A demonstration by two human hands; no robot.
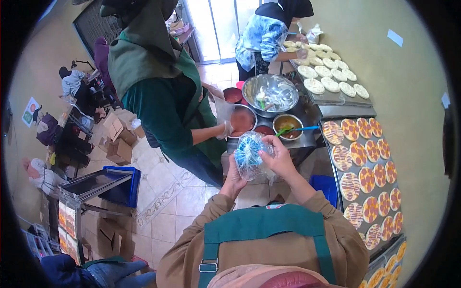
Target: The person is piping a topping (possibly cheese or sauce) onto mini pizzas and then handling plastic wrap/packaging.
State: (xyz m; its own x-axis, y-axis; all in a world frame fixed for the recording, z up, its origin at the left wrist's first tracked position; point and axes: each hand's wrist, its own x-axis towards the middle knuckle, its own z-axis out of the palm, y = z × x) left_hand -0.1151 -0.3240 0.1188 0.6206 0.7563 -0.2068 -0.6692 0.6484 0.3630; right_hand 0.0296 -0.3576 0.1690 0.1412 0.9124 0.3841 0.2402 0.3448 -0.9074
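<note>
Both of my hands hold a bundle of clear plastic film (248,154) with something bright blue gathered inside it, in front of my chest. My left hand (235,176) cups the bundle from the left and below. On its right side, my right hand (279,156) pinches the loose film between thumb and fingers. Just beyond the bundle, a steel bowl of brown sauce (288,126) holds a green-handled and a blue-handled utensil. A large steel bowl (270,94) smeared with white cream stands farther back.
A co-worker in a green apron (205,86) stands close at left, gloved hand at a bowl. Another co-worker (261,36) bends over trays of pale dough rounds (330,84). Trays of topped mini pizzas (370,208) line the right. A blue crate (135,187) and cardboard boxes (119,151) sit left.
</note>
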